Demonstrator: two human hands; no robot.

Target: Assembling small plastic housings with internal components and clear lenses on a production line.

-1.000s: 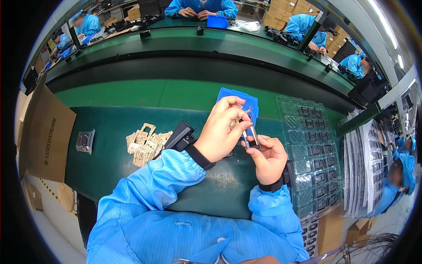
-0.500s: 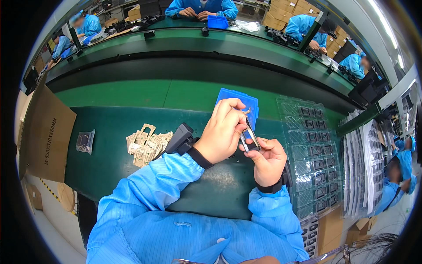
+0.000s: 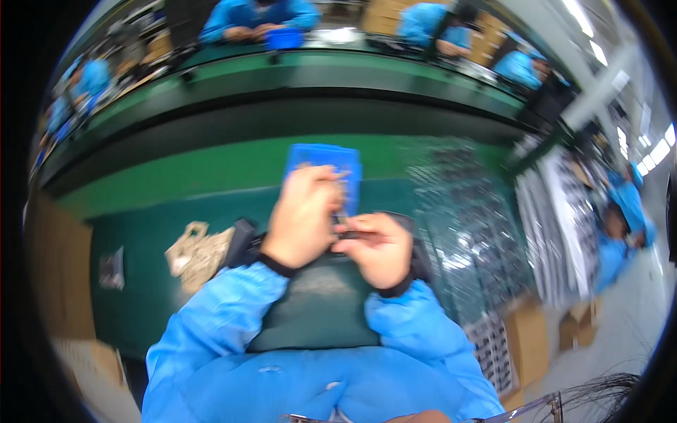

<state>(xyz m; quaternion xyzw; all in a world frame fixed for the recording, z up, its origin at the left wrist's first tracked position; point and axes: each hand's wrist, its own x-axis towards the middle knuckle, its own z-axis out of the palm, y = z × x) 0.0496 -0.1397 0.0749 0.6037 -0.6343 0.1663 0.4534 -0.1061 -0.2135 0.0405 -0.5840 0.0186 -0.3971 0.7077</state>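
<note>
My left hand (image 3: 302, 220) and my right hand (image 3: 377, 250) meet in front of me over the green table, both blurred by motion. Between their fingertips is a small dark rectangular frame part (image 3: 347, 233), mostly covered by the fingers. My right thumb and fingers pinch its near end. Curled from the other side, the fingers of my left hand close on it too; any finer piece there is too smeared to make out. Just beyond the hands a blue plastic bin (image 3: 323, 152) holds small pieces.
Beige flat cutouts (image 3: 201, 257) lie heaped left of my hands, with a small bagged item (image 3: 111, 271) farther left beside a cardboard box (image 3: 62, 261). Clear plastic trays (image 3: 469, 233) with dark parts cover the right side. Co-workers sit beyond the green line (image 3: 233, 79).
The whole view has shifted and blurred, so things appear farther left. My hands are closer together around the dark part, which shows less between the fingers.
</note>
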